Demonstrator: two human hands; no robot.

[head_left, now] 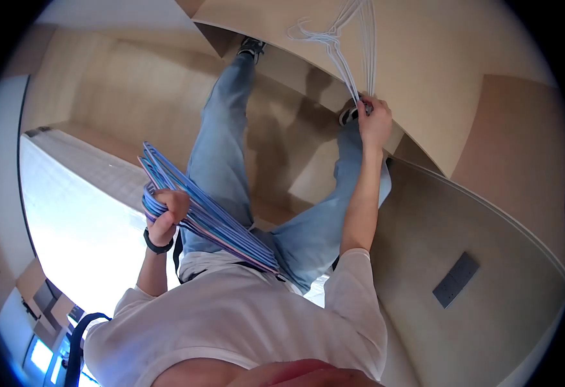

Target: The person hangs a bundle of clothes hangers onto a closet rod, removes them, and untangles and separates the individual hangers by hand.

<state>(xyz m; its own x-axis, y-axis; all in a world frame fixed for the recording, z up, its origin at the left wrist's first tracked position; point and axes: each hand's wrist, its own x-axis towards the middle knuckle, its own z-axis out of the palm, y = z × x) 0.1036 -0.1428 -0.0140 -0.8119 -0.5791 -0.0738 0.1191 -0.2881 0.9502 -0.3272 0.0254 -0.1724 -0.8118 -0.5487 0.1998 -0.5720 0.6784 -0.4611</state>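
Note:
My left hand point(168, 213), with a dark band at its wrist, is closed around the hook end of a bundle of thin blue and purple hangers point(224, 226). The bundle slants down to the right across my lap. Farther out, at the upper right, my right hand point(375, 120) grips the lower end of several thin white wire hangers point(367, 51). Their hooks point left, over a pale wooden panel. The fingertips of my right hand are partly hidden.
A pale wooden panel point(424, 77) spans the upper right. At the lower right stands a grey-beige panel point(489, 238) with a dark socket strip point(456, 280). A bright white surface point(82, 219) lies at the left. My legs point(221, 142) are spread over a wooden recess.

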